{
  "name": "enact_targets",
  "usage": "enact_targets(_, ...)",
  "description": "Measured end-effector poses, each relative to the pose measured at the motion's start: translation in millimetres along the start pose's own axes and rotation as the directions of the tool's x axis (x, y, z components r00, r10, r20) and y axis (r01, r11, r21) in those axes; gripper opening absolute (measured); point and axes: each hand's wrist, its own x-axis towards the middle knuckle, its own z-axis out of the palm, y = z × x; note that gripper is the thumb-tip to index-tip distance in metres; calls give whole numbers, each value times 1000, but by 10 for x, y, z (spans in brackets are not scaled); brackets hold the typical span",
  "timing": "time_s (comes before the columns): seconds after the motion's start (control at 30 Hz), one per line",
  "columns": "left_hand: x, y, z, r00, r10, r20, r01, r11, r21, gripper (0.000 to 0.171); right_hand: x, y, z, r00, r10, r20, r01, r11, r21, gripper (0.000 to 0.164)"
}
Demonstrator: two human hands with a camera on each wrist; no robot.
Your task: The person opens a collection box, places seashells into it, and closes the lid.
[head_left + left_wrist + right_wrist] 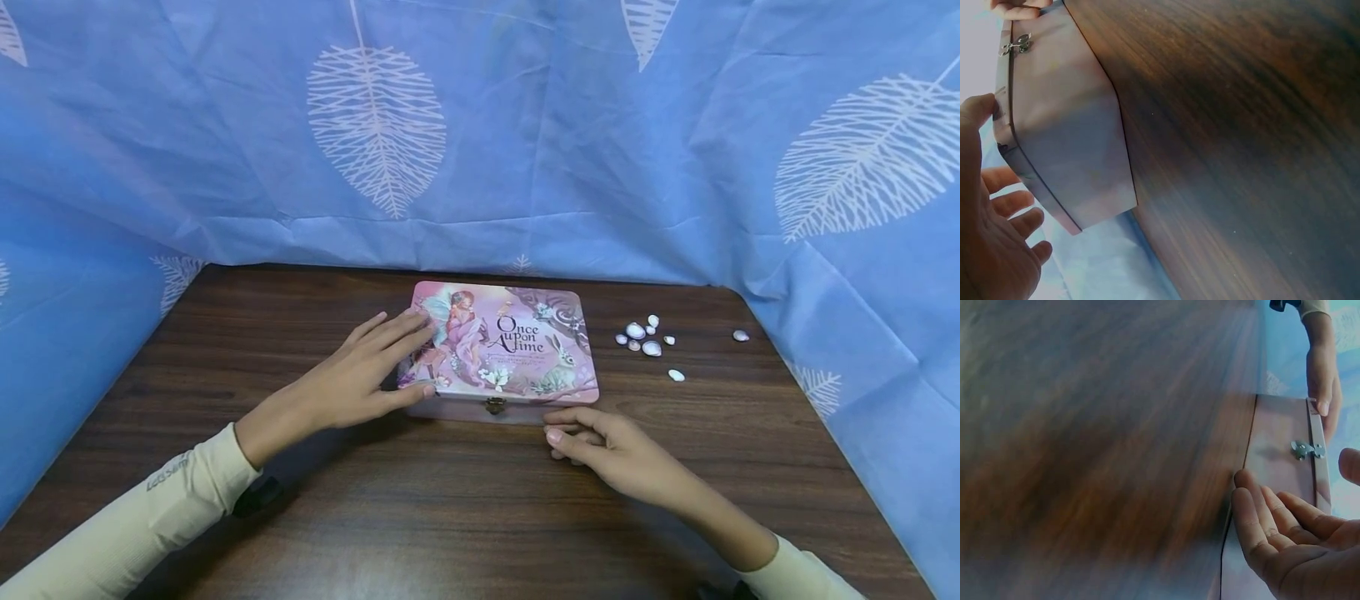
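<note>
A pink tin box [517, 350] with a fairy, a rabbit and "Once Upon a Time" on its lid lies closed on the table. On its front is a small metal clasp [495, 406], which shows in both wrist views too. My left hand [367, 367] rests on the lid's left side with fingers spread, the thumb at the front edge. Near the front right corner is my right hand [615, 450], its fingers loosely bent by the box's front wall. In the right wrist view those fingers [1272, 528] lie along the front face and hold nothing.
Several small shells [651, 348] lie on the dark wooden table [420, 517] to the right of the box. One more shell [741, 336] sits apart near the right edge. Blue cloth [525, 142] with white leaf prints hangs behind and at both sides.
</note>
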Motion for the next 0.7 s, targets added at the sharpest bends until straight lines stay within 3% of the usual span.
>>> enact_targets(0.23,4,-11,25,999,8,31,-8,1000,-10,81,49,-11,79,997,-48,59,42,995,95,59)
enact_targets(0.47,-2,-12,30,998,1,57,0,1000,-9,79,100,-65,143,993,-51,103,35,989,145,65)
enact_targets(0.7,-5,-17,15,995,-8,100,10,1000,-19,80,186,-73,213,978,-111,178,48,945,324,68)
